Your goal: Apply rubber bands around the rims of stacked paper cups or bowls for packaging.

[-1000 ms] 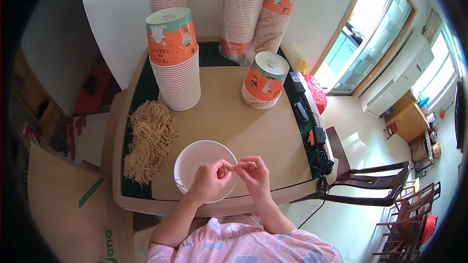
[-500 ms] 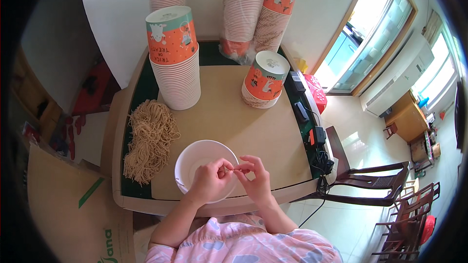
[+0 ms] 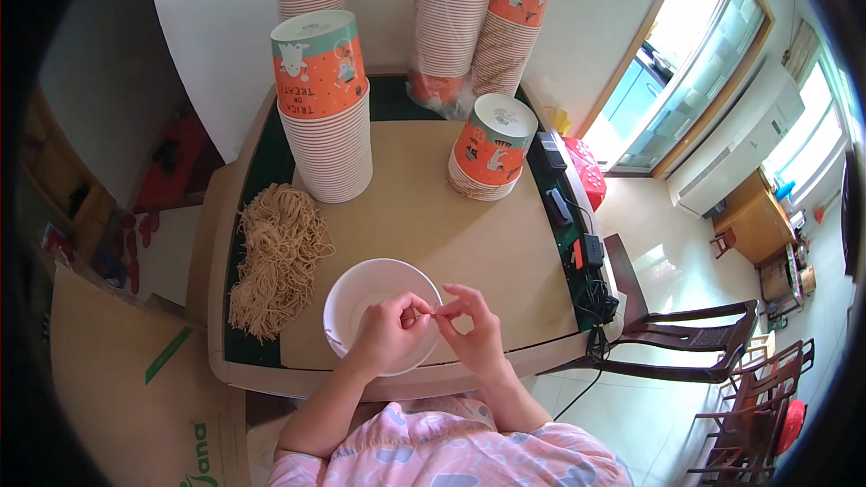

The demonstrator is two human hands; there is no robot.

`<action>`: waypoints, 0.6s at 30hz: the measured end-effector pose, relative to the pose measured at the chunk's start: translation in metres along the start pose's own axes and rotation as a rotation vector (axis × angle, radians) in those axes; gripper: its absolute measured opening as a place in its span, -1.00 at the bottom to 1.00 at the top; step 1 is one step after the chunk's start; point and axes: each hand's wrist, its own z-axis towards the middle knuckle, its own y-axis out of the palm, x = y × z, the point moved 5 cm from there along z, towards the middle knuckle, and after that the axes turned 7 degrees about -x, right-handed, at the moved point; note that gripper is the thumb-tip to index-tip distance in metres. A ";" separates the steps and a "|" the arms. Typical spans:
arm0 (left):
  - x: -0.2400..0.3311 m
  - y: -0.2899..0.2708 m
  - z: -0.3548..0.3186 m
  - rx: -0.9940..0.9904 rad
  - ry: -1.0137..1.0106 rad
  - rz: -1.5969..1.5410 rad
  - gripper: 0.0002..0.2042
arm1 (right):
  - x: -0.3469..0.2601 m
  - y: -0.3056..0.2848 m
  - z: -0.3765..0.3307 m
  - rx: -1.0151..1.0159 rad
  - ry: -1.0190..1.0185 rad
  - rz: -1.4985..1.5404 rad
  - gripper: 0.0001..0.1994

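Note:
A white paper bucket [image 3: 361, 284] stands near the table's front edge, its open mouth facing up. Over its right part my left hand [image 3: 393, 329] pinches a short piece of tan string, fingers closed. Just right of the rim my right hand [image 3: 473, 329] meets it, thumb and forefinger pinched on the same string and the other fingers raised. The knot or end between the fingertips is too small to make out. Left of the bucket lies a loose bundle of tan string [image 3: 280, 257].
A tall stack of upside-down orange-and-green paper buckets [image 3: 327, 144] rises behind the string. A shorter stack [image 3: 492, 149] stands at the right, and a bagged stack [image 3: 448, 27] at the back. Black adapters [image 3: 588, 251] and cables line the right edge, beside a wooden chair [image 3: 686, 338].
My fingertips have shifted very slightly on the string. The bucket, string bundle and stacks stay where they were.

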 end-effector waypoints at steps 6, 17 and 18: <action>0.000 0.001 0.000 0.022 0.036 0.018 -0.94 | 0.005 0.001 0.003 -0.042 0.026 0.078 -0.53; 0.003 0.000 0.000 0.052 0.057 0.046 -0.94 | 0.017 0.003 0.007 -0.149 0.057 0.245 -0.48; 0.003 0.001 0.000 0.053 0.059 0.049 -0.94 | 0.017 0.002 0.007 -0.154 0.052 0.228 -0.48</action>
